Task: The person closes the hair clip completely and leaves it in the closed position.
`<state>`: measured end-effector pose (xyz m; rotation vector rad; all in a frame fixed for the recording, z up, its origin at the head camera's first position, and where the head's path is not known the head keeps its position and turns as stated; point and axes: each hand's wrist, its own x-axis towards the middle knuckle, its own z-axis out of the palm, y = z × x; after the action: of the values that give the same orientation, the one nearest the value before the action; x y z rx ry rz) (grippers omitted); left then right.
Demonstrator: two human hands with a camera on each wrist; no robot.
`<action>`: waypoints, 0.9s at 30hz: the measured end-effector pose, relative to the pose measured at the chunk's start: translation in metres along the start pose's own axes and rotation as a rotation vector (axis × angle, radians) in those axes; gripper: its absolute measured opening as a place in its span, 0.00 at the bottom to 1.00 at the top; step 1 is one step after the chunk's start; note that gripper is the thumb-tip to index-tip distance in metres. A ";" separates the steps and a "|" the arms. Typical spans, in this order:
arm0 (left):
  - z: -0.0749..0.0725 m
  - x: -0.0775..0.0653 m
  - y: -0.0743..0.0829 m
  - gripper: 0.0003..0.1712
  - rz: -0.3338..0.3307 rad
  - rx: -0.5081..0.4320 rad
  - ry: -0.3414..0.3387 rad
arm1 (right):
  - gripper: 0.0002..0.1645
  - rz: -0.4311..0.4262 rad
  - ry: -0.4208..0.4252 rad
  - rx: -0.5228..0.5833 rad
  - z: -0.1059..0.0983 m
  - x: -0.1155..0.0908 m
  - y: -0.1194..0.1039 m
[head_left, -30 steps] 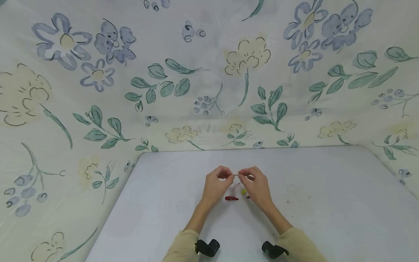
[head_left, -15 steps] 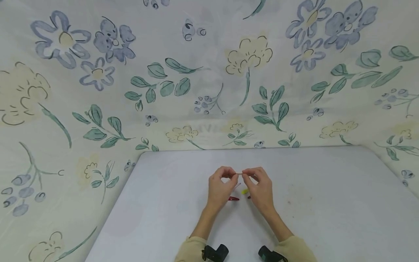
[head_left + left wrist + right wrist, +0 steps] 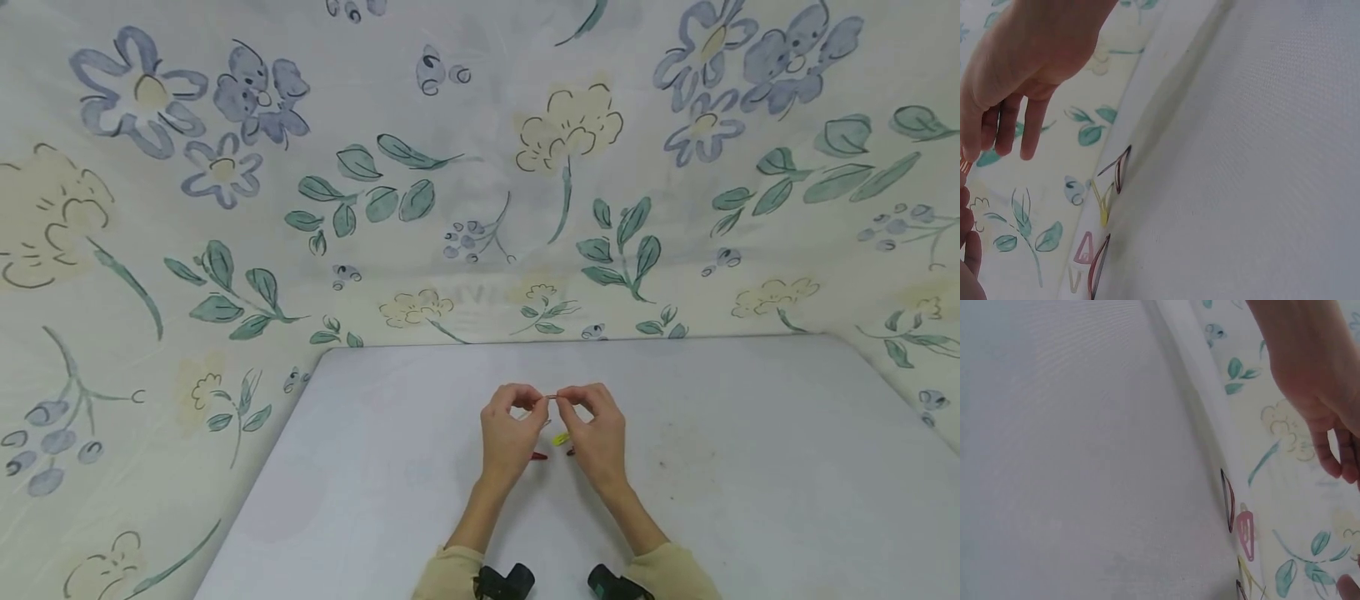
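My left hand (image 3: 512,432) and right hand (image 3: 600,435) meet fingertip to fingertip above the far middle of the table. Between them they pinch a thin copper-coloured hair clip (image 3: 551,397), one end in each hand, most of it hidden by the fingers. In the left wrist view a sliver of this clip (image 3: 965,166) shows between the fingertips. Below the hands lie several snap hair clips: a yellow one (image 3: 560,438), a red one (image 3: 539,456) partly behind the left hand, and a dark red one (image 3: 1124,170). A pink clip (image 3: 1245,519) lies flat beside the red one.
A pale clip (image 3: 1075,281) lies near the pink one. The white table (image 3: 787,467) spreads around the hands, bounded at the back and sides by a floral-printed cloth (image 3: 480,167). Black wrist cameras (image 3: 504,582) sit at the sleeves.
Both hands have shifted slightly right, with the wrists closer together, still pinching the clip. The left hand now covers more of the red clip on the table.
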<state>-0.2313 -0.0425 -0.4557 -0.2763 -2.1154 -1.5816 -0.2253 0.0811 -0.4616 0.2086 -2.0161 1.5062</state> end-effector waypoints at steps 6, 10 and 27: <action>-0.001 0.000 -0.002 0.02 0.012 0.009 0.007 | 0.05 0.026 -0.017 -0.019 0.000 -0.001 -0.002; -0.002 -0.002 -0.005 0.02 0.005 0.007 -0.008 | 0.05 0.047 -0.039 -0.031 -0.001 -0.001 -0.002; -0.007 -0.002 0.002 0.03 -0.012 -0.022 -0.064 | 0.07 0.119 -0.094 -0.014 -0.002 -0.003 -0.001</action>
<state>-0.2267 -0.0484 -0.4537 -0.3254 -2.1527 -1.6238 -0.2217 0.0815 -0.4621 0.1584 -2.1458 1.5807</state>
